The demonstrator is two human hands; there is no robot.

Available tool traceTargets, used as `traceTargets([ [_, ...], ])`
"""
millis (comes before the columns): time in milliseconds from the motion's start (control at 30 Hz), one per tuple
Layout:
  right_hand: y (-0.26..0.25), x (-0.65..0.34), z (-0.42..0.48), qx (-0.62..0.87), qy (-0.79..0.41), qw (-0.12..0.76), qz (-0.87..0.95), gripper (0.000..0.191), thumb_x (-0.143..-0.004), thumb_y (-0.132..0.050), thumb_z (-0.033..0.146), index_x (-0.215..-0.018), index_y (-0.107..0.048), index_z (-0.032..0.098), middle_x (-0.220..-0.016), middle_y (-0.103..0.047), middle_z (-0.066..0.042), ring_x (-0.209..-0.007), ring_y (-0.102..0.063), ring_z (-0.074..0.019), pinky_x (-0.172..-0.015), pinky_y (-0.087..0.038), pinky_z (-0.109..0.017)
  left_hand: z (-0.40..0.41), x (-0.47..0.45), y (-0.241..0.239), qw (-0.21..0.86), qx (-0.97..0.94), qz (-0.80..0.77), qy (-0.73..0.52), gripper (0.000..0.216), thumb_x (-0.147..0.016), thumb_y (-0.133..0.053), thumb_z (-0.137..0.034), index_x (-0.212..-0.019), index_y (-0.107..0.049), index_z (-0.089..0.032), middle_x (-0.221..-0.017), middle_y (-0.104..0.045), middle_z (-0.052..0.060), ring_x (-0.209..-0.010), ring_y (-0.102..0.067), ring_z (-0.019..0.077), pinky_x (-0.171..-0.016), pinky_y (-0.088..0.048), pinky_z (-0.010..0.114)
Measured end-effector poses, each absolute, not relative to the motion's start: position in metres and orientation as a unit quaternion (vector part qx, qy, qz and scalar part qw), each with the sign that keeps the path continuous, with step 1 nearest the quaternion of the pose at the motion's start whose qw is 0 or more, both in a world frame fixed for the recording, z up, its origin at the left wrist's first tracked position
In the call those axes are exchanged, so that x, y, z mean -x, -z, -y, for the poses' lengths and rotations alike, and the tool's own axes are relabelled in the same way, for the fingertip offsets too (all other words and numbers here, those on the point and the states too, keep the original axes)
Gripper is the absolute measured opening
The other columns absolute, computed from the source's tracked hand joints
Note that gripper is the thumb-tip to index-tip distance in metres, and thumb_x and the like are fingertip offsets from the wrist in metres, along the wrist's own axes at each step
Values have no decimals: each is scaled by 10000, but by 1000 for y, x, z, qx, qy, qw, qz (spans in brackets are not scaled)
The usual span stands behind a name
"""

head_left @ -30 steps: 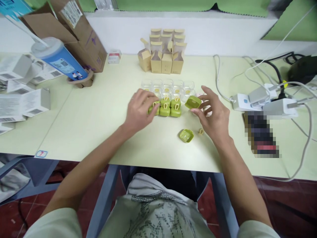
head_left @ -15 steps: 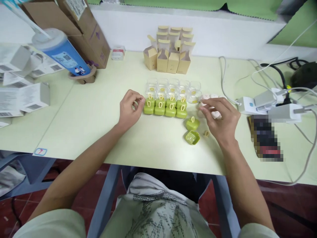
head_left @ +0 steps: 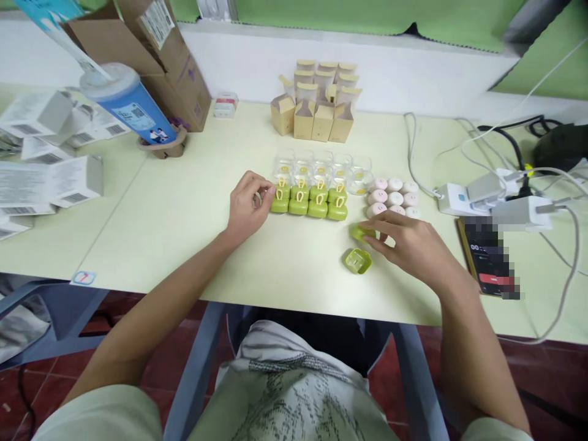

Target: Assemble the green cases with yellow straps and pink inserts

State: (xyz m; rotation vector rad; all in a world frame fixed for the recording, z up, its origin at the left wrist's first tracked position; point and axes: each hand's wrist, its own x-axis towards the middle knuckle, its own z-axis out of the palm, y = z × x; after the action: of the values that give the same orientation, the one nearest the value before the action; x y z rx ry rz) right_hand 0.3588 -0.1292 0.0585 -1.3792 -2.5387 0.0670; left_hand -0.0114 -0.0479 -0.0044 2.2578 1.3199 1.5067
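Small green boxes (head_left: 298,207) with cream loops on top stand in two tight rows. My left hand (head_left: 250,205) is at the left end of these rows, its fingers curled and thumb and forefinger close together by the end box. Whether anything is pinched there is hidden. My right hand (head_left: 408,245) is closed over a separate green lid (head_left: 356,232), which its fingers partly cover. Just in front of that lid sits an open, hollow green cup (head_left: 358,261). Pink and white round pieces (head_left: 394,197) lie in rows beyond my right hand.
Clear plastic cups (head_left: 323,165) with yellow marks stand behind the green boxes, and open tan cartons (head_left: 316,119) behind those. A blue drink cup (head_left: 133,110) and white boxes (head_left: 50,168) occupy the left. Chargers (head_left: 519,211), cables and a phone (head_left: 489,257) are at right.
My right hand has come down from over the round pieces onto the green lid, uncovering those pieces. My left hand stays at the end of the green rows. The view has shifted slightly.
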Motion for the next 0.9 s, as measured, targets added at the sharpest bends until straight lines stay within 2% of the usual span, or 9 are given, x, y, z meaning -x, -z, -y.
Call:
traceTargets([
  [100, -63, -359, 120, 460, -36, 186, 868, 295, -1121, -578, 253, -1145, -869, 209, -1114, -854, -105, -904, -817, -269, -761, -613, -397, 48, 11, 5, 67, -749, -434, -496, 276, -1125, -605, -394, -953, -712, -207, -942, -679, 43, -802, -633, 131, -618, -489, 246],
  [200, -74, -359, 102, 454, -57, 231, 858, 314, -1103, -571, 217, -1065, -882, 240, -1082, -869, -86, -936, -830, -281, -828, -632, -417, 47, 11, 7, 74, -752, -434, -490, 264, -1114, -623, -395, -953, -716, -208, -940, -672, 38, -785, -639, 125, -593, -474, 237],
  [300, -80, -358, 75, 467, -76, 226, 852, 273, -1059, -620, 222, -1029, -885, 278, -1071, -877, -60, -905, -827, -292, -823, -626, -434, 47, 12, 9, 74, -754, -435, -486, 277, -1111, -627, -416, -950, -716, -209, -933, -667, 34, -753, -637, 119, -564, -458, 231],
  [467, -66, -356, 38, 483, -79, 191, 851, 276, -1000, -610, 165, -960, -864, 263, -1016, -868, -61, -878, -806, -306, -785, -600, -442, 48, 12, 9, 84, -749, -439, -490, 271, -1099, -640, -404, -932, -718, -205, -918, -672, 35, -736, -644, 121, -554, -463, 231],
  [567, -54, -353, 35, 483, -60, 207, 849, 282, -1022, -584, 185, -1020, -860, 240, -1068, -843, -96, -884, -788, -300, -772, -608, -443, 48, 12, 8, 85, -747, -440, -491, 243, -1089, -650, -371, -931, -723, -202, -920, -680, 32, -737, -649, 116, -553, -467, 225],
  [667, -49, -354, 41, 482, -34, 253, 838, 287, -1038, -593, 223, -1170, -848, 214, -1207, -802, -142, -817, -765, -261, -775, -634, -449, 48, 12, 8, 81, -752, -436, -488, 215, -1083, -656, -338, -939, -732, -198, -931, -688, 31, -734, -657, 109, -555, -478, 220],
  [767, -48, -359, 49, 478, -36, 283, 830, 248, -1040, -674, 296, -1214, -838, 232, -1196, -788, -137, -744, -747, -233, -787, -661, -458, 49, 13, 8, 69, -758, -423, -491, 192, -1072, -667, -317, -940, -739, -198, -924, -697, 30, -706, -639, 104, -550, -486, 222],
  [900, -45, -366, 54, 456, -47, 265, 848, 234, -1015, -753, 344, -1210, -845, 253, -1196, -791, -132, -882, -796, -289, -863, -688, -495, 49, 12, 8, 71, -762, -426, -483, 217, -1066, -658, -331, -903, -718, -202, -909, -702, 31, -684, -619, 109, -542, -494, 232],
])
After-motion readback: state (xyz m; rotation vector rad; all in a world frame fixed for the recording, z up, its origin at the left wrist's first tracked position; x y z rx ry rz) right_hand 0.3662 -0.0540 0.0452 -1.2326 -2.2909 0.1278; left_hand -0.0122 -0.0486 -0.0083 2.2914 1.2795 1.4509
